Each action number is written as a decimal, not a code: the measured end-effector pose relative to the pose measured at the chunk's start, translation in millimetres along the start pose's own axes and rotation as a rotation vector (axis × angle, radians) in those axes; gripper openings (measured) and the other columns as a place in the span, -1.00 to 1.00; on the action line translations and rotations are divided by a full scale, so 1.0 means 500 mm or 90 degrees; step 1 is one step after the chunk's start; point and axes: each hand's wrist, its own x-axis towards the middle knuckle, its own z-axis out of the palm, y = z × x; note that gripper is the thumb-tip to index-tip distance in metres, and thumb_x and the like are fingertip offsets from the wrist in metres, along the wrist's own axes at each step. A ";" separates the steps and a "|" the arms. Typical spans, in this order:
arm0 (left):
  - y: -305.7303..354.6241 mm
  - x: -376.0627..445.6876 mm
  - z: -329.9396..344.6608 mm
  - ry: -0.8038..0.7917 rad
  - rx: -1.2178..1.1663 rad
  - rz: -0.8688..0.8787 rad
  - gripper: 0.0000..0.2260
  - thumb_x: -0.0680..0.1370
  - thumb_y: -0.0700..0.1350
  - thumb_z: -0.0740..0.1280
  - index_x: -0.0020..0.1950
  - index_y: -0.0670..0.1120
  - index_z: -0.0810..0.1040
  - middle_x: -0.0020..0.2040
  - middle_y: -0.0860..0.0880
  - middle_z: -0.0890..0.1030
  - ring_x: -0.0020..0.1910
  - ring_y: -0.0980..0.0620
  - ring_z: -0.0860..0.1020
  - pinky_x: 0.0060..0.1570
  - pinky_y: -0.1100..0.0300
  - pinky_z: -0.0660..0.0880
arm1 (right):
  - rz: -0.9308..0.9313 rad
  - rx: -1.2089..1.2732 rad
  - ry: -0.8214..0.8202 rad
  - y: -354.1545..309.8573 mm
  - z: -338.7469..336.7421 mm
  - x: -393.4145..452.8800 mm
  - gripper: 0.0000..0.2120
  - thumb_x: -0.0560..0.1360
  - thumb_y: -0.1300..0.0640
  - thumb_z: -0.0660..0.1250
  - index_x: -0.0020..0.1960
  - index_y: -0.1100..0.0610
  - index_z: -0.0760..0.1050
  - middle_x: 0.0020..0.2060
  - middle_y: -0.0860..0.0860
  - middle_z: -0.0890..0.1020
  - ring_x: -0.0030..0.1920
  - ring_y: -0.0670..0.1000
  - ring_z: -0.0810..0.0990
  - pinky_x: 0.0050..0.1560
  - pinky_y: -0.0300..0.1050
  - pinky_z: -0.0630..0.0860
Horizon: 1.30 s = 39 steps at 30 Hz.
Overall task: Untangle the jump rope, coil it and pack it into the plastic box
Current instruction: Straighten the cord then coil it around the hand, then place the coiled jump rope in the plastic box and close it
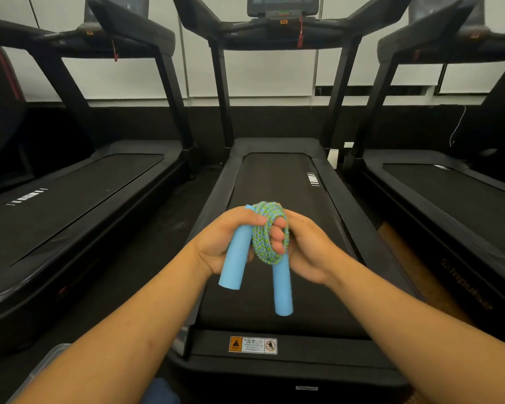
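Both hands closed: our left hand (216, 246) grips one handle (236, 258), right hand (306, 249) pinches the jump rope coil (267, 231). Free handle (282, 287) dangling below could unwind loops. Plastic box (45, 363) near left elbow.

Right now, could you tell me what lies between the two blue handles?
In the head view, the coiled rope sits between the left handle and right handle; below it, only treadmill belt shows.
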 end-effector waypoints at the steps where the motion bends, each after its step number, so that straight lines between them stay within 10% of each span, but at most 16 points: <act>1: 0.002 -0.002 0.000 0.018 -0.017 0.001 -0.81 0.47 -0.19 0.33 -0.07 -0.24 0.71 -0.25 -0.12 0.68 -0.30 -0.02 0.67 0.00 0.07 0.64 | 0.012 0.032 0.015 0.002 0.004 0.002 -0.49 0.71 0.05 0.11 -0.36 0.05 0.56 -0.44 -0.02 0.53 -0.48 -0.09 0.48 -0.37 -0.25 0.50; 10: 0.008 0.010 -0.025 0.211 -0.100 0.107 -0.77 0.52 -0.13 0.35 0.10 -0.22 0.63 -0.06 -0.12 0.70 -0.09 -0.04 0.70 0.02 0.07 0.65 | 0.126 -0.056 0.105 0.033 0.005 0.005 -0.59 0.67 -0.09 0.22 0.28 0.21 0.56 -0.13 0.09 0.63 -0.31 0.05 0.57 -0.31 -0.04 0.56; 22: 0.003 0.003 -0.030 0.253 -0.069 -0.043 -0.30 0.58 0.40 0.16 0.05 -0.23 0.72 0.02 -0.20 0.69 0.02 -0.14 0.68 0.26 -0.08 0.55 | 0.100 -0.022 0.144 0.037 0.021 0.020 -0.46 0.51 -0.24 0.34 0.22 0.19 0.60 -0.09 0.13 0.70 -0.23 0.07 0.70 -0.23 -0.06 0.68; 25: 0.003 0.009 -0.048 0.287 -0.061 -0.055 -0.33 0.56 0.37 0.23 0.06 -0.24 0.70 -0.02 -0.19 0.68 0.01 -0.14 0.66 0.36 -0.11 0.47 | 0.074 -0.019 0.181 0.048 0.026 0.031 -0.64 0.59 -0.13 0.34 0.06 0.18 0.61 -0.26 0.04 0.68 -0.30 0.04 0.65 -0.19 -0.04 0.67; 31: -0.009 0.017 -0.053 0.403 0.080 -0.066 -0.56 0.50 0.24 0.46 -0.08 -0.17 0.66 -0.23 -0.15 0.63 -0.29 -0.15 0.62 -0.37 0.04 0.53 | 0.010 -0.134 0.259 0.096 0.031 0.061 -0.65 0.64 -0.09 0.28 -0.04 0.21 0.56 -0.17 0.13 0.66 -0.32 0.06 0.60 -0.32 -0.07 0.59; 39: -0.012 -0.005 -0.080 0.487 0.161 0.060 -0.79 0.41 -0.14 0.61 -0.32 -0.15 0.62 -0.29 -0.20 0.67 -0.16 -0.16 0.70 -0.09 -0.07 0.67 | -0.028 -0.192 0.327 0.159 0.066 0.132 -0.77 0.67 0.00 0.23 0.06 0.06 0.63 -0.07 0.05 0.75 -0.03 0.06 0.75 0.08 0.18 0.67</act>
